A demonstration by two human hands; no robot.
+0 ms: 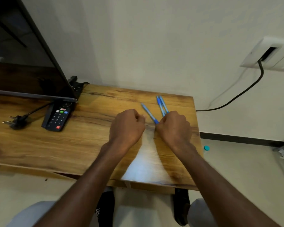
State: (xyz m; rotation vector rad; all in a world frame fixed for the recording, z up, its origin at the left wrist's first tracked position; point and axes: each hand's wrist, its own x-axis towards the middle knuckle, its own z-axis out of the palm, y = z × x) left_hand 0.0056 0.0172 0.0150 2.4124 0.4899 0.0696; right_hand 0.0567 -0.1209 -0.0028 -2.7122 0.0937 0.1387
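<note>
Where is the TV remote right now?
Head view: the remote lies on the table, left side, under the TV corner, a loose plug to its left.

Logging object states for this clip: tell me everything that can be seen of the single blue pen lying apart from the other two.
The single pen is a slim, light-blue, plastic-looking stick with a darker blue section at its near end. It appears to lie on the wooden table, slanting from far-left to near-right, between the left hand and the pair of pens gripped in the right hand. Its dark end meets the right hand; whether those fingers hold it cannot be told.
</note>
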